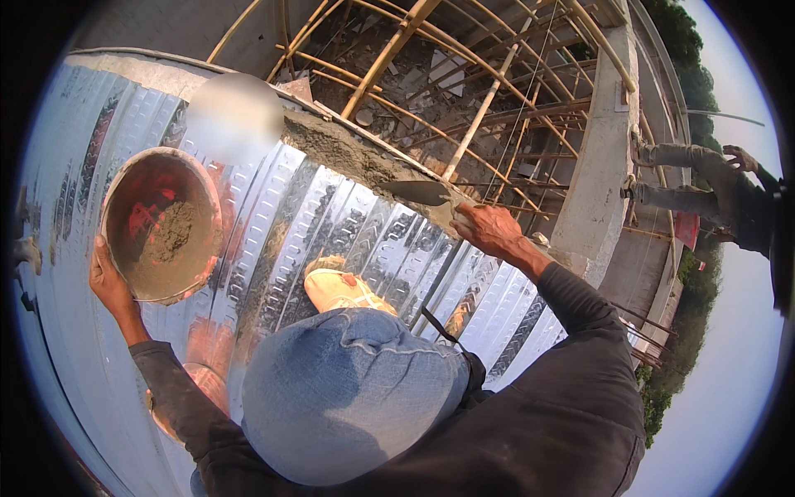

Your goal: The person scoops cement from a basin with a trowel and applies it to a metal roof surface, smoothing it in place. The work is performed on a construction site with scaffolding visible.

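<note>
Ideally, run the trowel [418,193] flat along the mortar strip [335,151], right grip [490,232] curled firmly round it, left grip [113,280] holding the bucket [126,195].

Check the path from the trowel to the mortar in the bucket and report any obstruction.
Only the rim of the bucket stands between the trowel, in the right hand, and the mortar inside; the shoe is off that line.

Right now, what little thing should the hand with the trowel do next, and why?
Perhaps the right hand should slide the trowel along the mortar strip: its blade appears over the strip, and the mortar's surface looks rough.
</note>
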`<state>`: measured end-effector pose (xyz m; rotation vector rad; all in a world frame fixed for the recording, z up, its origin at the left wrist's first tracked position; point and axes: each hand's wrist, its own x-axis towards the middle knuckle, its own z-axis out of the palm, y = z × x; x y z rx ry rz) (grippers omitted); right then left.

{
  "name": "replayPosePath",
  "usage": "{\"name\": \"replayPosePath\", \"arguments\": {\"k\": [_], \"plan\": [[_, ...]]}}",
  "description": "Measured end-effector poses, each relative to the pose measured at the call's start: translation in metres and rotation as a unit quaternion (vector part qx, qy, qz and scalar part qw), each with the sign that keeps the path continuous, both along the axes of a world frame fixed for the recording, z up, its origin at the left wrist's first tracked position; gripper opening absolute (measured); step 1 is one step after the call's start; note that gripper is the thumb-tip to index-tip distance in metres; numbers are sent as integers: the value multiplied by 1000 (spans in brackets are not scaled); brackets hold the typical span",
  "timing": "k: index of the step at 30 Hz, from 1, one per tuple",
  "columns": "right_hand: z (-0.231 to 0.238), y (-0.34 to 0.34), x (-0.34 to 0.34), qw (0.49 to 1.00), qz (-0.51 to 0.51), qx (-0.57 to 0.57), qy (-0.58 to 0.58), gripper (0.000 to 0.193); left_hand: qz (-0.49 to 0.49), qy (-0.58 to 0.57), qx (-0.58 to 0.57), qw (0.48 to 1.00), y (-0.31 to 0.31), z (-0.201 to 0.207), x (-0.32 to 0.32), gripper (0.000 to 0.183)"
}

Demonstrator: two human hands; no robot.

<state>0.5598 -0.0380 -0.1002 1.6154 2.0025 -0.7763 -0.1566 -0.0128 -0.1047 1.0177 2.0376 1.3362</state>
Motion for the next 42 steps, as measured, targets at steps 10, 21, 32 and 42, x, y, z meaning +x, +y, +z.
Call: {"name": "replayPosePath", "arguments": {"k": [10,21,32,42], "plan": [[2,-4,13,999,30,-4,-9,46,11,19,-1,1000,-4,5,4,53],[-5,-20,19,999,40,-27,25,51,8,27,11,1000,-5,2,4,53],[-21,9,-2,999,20,-7,34,49,15,25,0,1000,-7,2,6,52],[-2,36,-10,998,38,48,-7,46,33,39,-6,999,-9,0,2,53]]}}
